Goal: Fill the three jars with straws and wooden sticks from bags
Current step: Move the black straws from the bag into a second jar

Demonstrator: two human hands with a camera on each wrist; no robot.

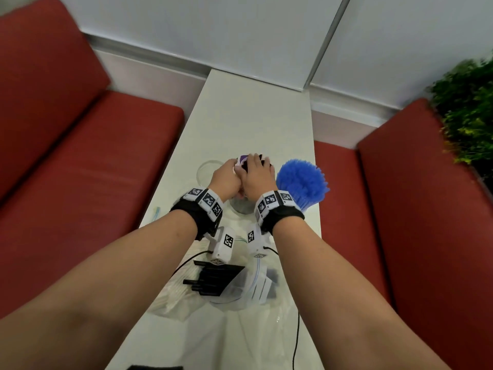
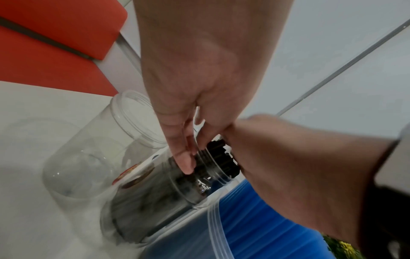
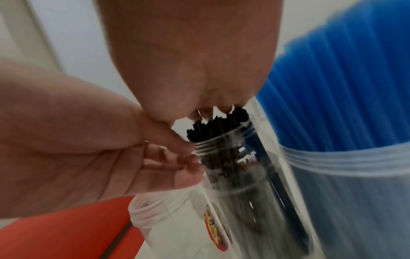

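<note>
- The middle jar (image 2: 155, 198), packed with black straws (image 3: 219, 126), is being kept upright on the white worktop (image 1: 253, 116), roughly midway along it.
- The left hand (image 1: 226, 177) is being pressed against that jar's threaded neck, its fingertips (image 2: 187, 164) curled on the clear wall.
- The right hand (image 1: 257, 174) is being laid palm-down over the straw tips; its finger posture cannot be told.
- An empty jar (image 2: 93, 150) is being left just beside it, towards the left edge.
- A jar of blue straws (image 1: 302, 180) is being left at the right edge.
- Plastic bags (image 1: 213, 287) holding more black straws are being left near the front edge.
</note>
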